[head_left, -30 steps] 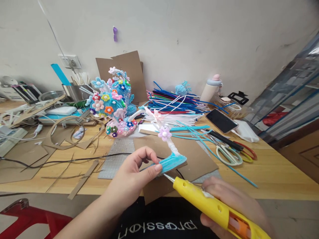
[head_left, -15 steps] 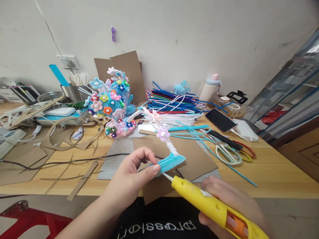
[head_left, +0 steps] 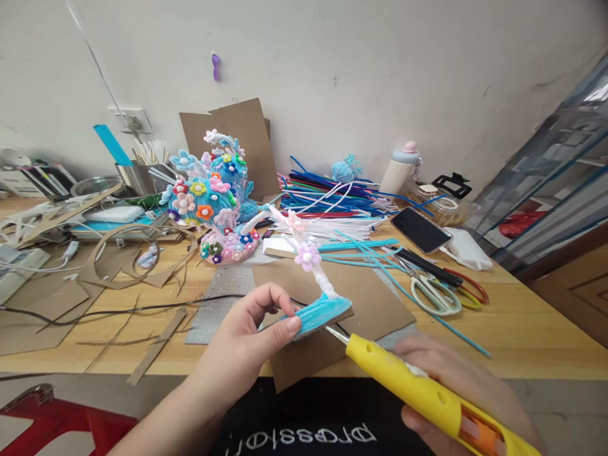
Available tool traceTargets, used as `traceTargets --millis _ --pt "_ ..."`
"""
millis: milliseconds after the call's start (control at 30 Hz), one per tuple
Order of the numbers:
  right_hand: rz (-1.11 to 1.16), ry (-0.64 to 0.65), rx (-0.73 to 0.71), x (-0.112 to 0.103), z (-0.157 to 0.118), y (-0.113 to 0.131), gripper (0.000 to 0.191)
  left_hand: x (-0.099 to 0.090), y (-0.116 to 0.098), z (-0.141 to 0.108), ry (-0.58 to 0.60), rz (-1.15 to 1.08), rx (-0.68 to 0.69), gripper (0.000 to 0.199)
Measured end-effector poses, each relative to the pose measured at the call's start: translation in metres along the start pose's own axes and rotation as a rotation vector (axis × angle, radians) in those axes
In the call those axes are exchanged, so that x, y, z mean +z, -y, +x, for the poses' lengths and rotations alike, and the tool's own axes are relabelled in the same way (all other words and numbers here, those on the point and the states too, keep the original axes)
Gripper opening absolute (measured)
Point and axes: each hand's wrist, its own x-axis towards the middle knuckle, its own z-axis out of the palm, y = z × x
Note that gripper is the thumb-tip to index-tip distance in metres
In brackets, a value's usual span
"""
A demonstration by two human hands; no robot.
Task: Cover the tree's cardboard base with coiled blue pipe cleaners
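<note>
My left hand (head_left: 261,329) pinches the near left edge of a small cardboard base (head_left: 327,322) covered on top with light-blue pipe cleaner (head_left: 323,310). A white wrapped stem (head_left: 324,280) rises from the base, leaning left, with a lilac flower (head_left: 308,254) and a pale pink one on it. My right hand (head_left: 460,380) is closed round a yellow hot glue gun (head_left: 413,373). Its metal nozzle (head_left: 337,334) is at the base's lower right edge; whether it touches is unclear. Part of the right hand's fingers is hidden behind the gun.
Behind stands a blue flower-covered craft piece (head_left: 204,196). Bundled pipe cleaners (head_left: 332,196) lie at the back. To the right are scissors (head_left: 434,294) and a phone (head_left: 420,229). A cardboard sheet (head_left: 370,294) lies under the hands; a black cable (head_left: 142,307) crosses the left side.
The glue gun and my right hand have moved right and slightly down, its nozzle sliding along the base's edge away from my left fingers. The stem and lilac flower have shifted slightly left.
</note>
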Motion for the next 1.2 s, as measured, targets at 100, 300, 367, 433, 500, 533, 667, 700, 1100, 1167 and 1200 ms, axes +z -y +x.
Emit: traceTargets --millis 100,300,367,433,500,533,667,700,1100,1167,1200 --pt "0.027 -0.032 0.014 0.006 -0.002 0.000 0.030 -0.001 0.001 0.000 0.017 0.005 0.008 0.026" --pt "0.079 0.010 -0.057 0.014 0.002 -0.003 0.033 -0.003 0.003 -0.002 0.040 0.023 0.018 0.024" --pt "0.079 0.028 -0.063 0.015 0.004 -0.004 0.029 -0.003 0.003 -0.002 0.042 0.026 0.018 0.023" --pt "0.066 0.010 -0.079 0.015 0.004 -0.005 0.026 -0.003 0.003 -0.002 0.038 0.032 0.025 0.023" --pt "0.055 -0.006 -0.100 0.015 0.004 -0.005 0.027 -0.003 0.003 -0.001 0.034 0.035 0.031 0.023" --pt "0.048 0.004 -0.090 0.014 0.004 -0.005 0.027 -0.003 0.003 -0.001 0.031 0.036 0.034 0.023" --pt "0.012 0.044 -0.038 0.010 0.005 -0.001 0.031 -0.004 0.002 -0.001 0.021 0.039 0.029 0.024" --pt "0.005 0.044 -0.037 0.010 0.005 -0.001 0.032 -0.004 0.002 -0.001 0.020 0.042 0.024 0.024" --pt "-0.016 0.050 0.063 0.007 -0.003 -0.005 0.039 -0.010 0.006 -0.001 0.011 0.072 0.006 0.026" --pt "-0.022 0.081 0.066 0.005 -0.005 -0.007 0.037 -0.010 0.005 -0.002 0.006 0.071 0.007 0.027" --pt "-0.023 0.088 0.060 0.004 -0.006 -0.008 0.036 -0.010 0.004 -0.002 0.005 0.073 0.007 0.028"
